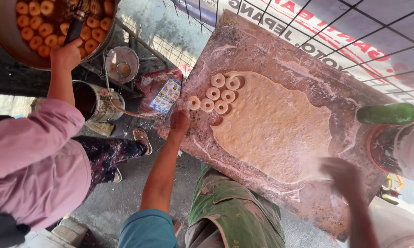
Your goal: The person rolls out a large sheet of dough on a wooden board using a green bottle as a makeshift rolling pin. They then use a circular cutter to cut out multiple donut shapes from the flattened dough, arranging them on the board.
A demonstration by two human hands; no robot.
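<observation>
Left hand point(180, 118) touching dough ring point(194, 103) — right hand point(341, 173) blurred

Your counter point(262, 41) at centre frame looks like worn wood, rough and matt under a dusting of flour. The dough point(276, 128) on it is soft, pale and pitted; the cut rings point(214, 94) are matt and floury. At right, the bottle point(391, 113) is glossy green glass. Upper left, the pan point(5, 32) and can point(101, 103) are dull metal.
</observation>
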